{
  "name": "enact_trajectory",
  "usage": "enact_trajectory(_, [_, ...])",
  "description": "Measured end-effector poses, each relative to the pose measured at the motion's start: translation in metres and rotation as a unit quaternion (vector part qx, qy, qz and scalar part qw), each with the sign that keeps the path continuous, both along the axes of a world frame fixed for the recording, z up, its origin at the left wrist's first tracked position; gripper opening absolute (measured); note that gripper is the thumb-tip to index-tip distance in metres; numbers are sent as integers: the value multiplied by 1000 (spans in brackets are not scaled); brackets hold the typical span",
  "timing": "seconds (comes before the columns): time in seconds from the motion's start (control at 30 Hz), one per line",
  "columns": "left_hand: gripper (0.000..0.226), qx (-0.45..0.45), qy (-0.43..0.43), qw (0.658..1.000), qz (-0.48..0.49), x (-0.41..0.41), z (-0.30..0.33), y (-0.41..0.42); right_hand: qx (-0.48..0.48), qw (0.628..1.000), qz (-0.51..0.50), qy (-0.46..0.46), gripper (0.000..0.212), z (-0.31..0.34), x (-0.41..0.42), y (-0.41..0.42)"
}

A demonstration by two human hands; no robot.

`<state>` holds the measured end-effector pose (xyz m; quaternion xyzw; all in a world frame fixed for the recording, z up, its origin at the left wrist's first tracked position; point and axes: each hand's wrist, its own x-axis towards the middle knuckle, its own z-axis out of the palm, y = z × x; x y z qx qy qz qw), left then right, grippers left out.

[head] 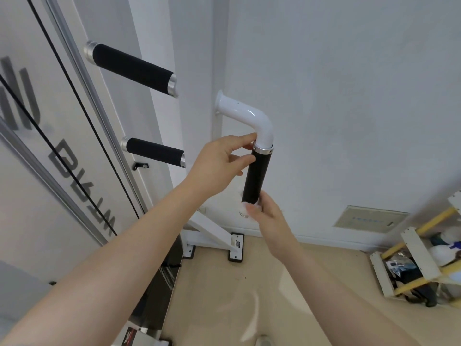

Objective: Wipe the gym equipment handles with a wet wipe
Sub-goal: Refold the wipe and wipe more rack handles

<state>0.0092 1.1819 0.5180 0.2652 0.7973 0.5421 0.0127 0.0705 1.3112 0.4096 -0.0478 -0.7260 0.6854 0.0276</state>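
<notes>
A vertical black foam handle (255,177) hangs below a white curved pipe elbow (252,121) with a chrome ring at the joint. My left hand (222,158) touches the top of this handle, thumb and fingers resting by the chrome ring. At the handle's lower end, my right hand (267,214) pinches a small white wet wipe (250,205) against it. Two more black handles stick out of the white machine frame: an upper handle (132,67) and a lower handle (154,151).
Black cables (74,101) run along the machine's panel on the left. The white base foot (235,245) of the frame stands on the beige floor. A yellow and white rack (421,248) with bottles and bags stands at the right by the wall.
</notes>
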Motion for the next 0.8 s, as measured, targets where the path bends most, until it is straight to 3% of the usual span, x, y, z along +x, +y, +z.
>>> enact_trajectory(0.13, [42,13,-10,1000,6,0,0,-1,-34,993,9,108,52,40,-2,2])
enact_trajectory(0.27, [39,2,2,1000,-9,0,0,-1,-57,976,-11,208,50,76,-11,5])
enact_trajectory(0.33, [41,-13,14,1000,-23,0,0,-3,-20,982,-48,182,42,71,-13,3])
enact_trajectory(0.4, [43,-24,8,999,-37,1,1,-5,55,990,-80,98,30,42,-12,-4])
enact_trajectory(0.5, [44,-31,-7,999,-44,7,-1,-9,151,986,-61,-31,28,17,-7,-13])
enact_trajectory(0.7, [30,1,-28,999,-24,14,-11,-19,-12,994,-64,89,32,60,-9,-6])
enact_trajectory(0.8, [30,1,-34,999,-22,17,-9,-20,79,995,-58,-25,28,14,-1,-15])
